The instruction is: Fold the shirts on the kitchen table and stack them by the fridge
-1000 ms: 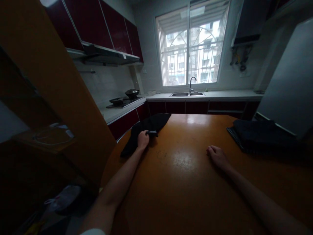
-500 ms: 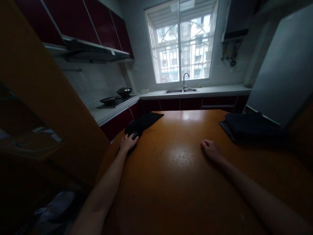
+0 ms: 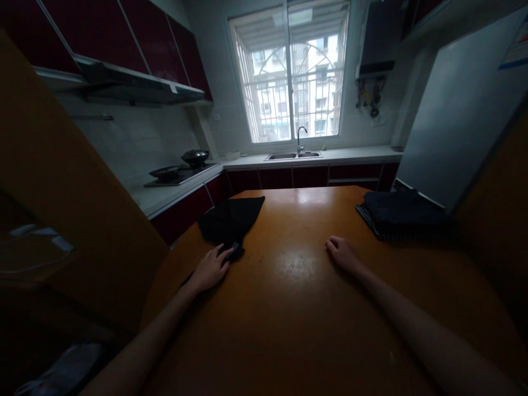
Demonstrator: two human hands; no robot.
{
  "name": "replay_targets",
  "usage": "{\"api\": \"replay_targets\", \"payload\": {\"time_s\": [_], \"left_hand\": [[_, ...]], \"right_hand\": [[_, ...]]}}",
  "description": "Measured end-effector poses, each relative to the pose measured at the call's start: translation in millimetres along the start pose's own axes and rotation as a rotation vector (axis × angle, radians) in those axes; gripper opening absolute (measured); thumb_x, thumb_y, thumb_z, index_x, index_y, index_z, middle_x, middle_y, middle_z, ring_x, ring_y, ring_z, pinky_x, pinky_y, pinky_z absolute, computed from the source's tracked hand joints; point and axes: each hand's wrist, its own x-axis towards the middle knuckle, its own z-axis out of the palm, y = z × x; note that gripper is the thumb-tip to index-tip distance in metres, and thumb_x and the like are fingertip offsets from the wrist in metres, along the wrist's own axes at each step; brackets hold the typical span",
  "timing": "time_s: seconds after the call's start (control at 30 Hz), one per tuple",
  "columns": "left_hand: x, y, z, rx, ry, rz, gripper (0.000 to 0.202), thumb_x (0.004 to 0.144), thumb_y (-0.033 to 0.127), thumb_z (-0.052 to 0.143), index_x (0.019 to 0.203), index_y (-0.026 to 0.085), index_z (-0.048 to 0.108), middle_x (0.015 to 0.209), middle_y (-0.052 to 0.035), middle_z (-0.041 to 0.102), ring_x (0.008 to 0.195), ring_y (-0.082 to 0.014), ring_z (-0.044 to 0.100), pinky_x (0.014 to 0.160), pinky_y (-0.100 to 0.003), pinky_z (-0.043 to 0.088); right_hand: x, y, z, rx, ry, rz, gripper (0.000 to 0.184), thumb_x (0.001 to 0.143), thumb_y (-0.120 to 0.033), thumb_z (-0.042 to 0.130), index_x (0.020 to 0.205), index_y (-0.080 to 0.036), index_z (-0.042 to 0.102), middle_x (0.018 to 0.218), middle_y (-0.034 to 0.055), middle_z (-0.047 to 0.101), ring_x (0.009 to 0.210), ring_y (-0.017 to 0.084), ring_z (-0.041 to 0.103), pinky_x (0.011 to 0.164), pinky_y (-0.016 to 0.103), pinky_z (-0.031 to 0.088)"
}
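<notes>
Where the head view looks down, one black cloth (image 3: pixel 233 215) lies spread on the left of a wooden table (image 3: pixel 297 319), its near end at the left hand (image 3: pixel 210 268). Left hand: palm down, fingers parted and resting against the cloth, not closed round it. Right hand (image 3: pixel 343 254): loosely curled on the table, nothing visible in it. Folded dark clothes (image 3: pixel 406 214): one stack, table's right side, apart from both hands. Handling, as judged: light, soft, limp, not fragile, likely to slide on the smooth wood; best taken by its near edge or two corners, pinched between thumb and fingers.
</notes>
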Motion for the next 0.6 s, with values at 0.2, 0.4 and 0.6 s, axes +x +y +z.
{"api": "replay_targets", "payload": {"time_s": [0.2, 0.4, 0.6], "left_hand": [[-61.5, -8.6, -31.1, -0.216, -0.287, -0.050, 0.054, 0.068, 0.067, 0.075, 0.114, 0.039, 0.074, 0.132, -0.0024, 0.067, 0.116, -0.0267, 0.066, 0.097, -0.029, 0.049], [35.8, -16.8, -35.7, -0.090, 0.070, -0.430, 0.088, 0.083, 0.068, 0.060, 0.153, 0.019, 0.042, 0.155, -0.0248, 0.041, 0.140, -0.0461, 0.043, 0.109, -0.057, 0.036], [118.8, 0.8, -8.6, -0.238, 0.046, -0.360, 0.077, 0.089, 0.061, 0.055, 0.150, 0.016, 0.044, 0.148, -0.0252, 0.050, 0.137, -0.0390, 0.049, 0.110, -0.050, 0.037]], "right_hand": [[0.6, 0.2, 5.0, -0.130, 0.018, -0.007, 0.024, 0.092, -0.033, 0.049, 0.082, -0.021, 0.067, 0.086, 0.0084, 0.073, 0.078, 0.021, 0.064, 0.064, 0.028, 0.036], [-1.9, -4.1, 2.2, -0.190, 0.002, -0.031, 0.024, 0.092, -0.032, 0.049, 0.084, -0.020, 0.068, 0.091, 0.0108, 0.073, 0.080, 0.023, 0.064, 0.065, 0.030, 0.036], [-2.8, 0.0, 3.6, -0.114, -0.001, -0.049, 0.025, 0.092, -0.032, 0.049, 0.088, -0.020, 0.070, 0.096, 0.0111, 0.073, 0.086, 0.024, 0.066, 0.071, 0.031, 0.041]]}}
